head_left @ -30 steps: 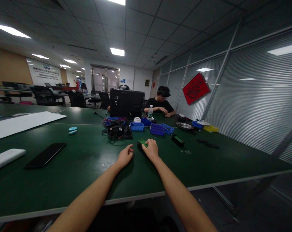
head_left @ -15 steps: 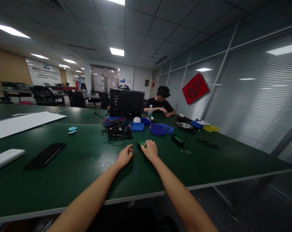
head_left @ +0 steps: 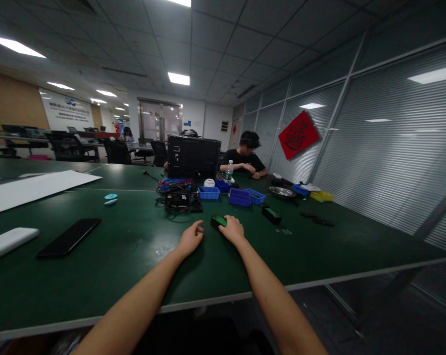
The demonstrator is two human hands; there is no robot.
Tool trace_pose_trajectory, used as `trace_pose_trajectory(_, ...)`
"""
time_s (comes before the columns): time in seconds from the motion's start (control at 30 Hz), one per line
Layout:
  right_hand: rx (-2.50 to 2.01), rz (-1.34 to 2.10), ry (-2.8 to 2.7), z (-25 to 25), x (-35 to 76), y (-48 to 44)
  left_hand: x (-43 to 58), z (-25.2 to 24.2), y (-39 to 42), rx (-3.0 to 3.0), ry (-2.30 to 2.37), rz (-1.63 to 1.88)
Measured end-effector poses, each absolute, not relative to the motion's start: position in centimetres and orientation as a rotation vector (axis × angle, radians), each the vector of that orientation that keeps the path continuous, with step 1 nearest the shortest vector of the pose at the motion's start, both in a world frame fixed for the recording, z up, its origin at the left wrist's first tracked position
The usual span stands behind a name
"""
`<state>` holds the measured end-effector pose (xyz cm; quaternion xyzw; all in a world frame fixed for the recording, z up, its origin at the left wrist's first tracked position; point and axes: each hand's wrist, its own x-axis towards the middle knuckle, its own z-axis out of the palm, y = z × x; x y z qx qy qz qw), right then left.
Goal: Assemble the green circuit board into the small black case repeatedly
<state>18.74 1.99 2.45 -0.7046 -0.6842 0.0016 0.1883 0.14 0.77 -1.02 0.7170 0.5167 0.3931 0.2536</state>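
My right hand (head_left: 233,230) grips the right end of a small black case with a green circuit board (head_left: 218,220) in its top. The thumb lies along the near side, and part of the case is hidden under the hand. A short way to the left, my left hand (head_left: 191,237) rests on the table with its fingers apart and nothing in them. Farther right stands a second black case with a green board (head_left: 271,214), touched by neither hand.
Blue bins (head_left: 208,193), a black device with cables (head_left: 177,199) and a monitor (head_left: 193,157) are ahead. A metal dish (head_left: 282,192) lies right. At left are a black flat panel (head_left: 69,237) and a white object (head_left: 10,244). Across the table sits another person (head_left: 243,160).
The case under my right hand has shifted and turned slightly, and the right hand has moved a little to the right with it. My left hand has stayed in place.
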Motion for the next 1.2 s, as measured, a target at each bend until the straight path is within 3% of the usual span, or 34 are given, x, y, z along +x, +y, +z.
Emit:
trace_pose_trajectory(0.47, -2.215, 0.158, -1.667, 2.6, 22.5, 3.2, 0.1, -0.9, 0.7, 1.936, 1.405, 1.070)
trace_pose_trajectory(0.8, -2.331, 0.213, -1.151, 2.2, 28.6, 4.0, 0.0, -1.3, 1.0, 1.953, 1.382, 1.074)
trace_pose_trajectory(1.2, -2.080, 0.165, -1.595, 1.8, 24.2, 4.1, 0.1, -1.0, 0.8, 1.954, 1.399, 1.047)
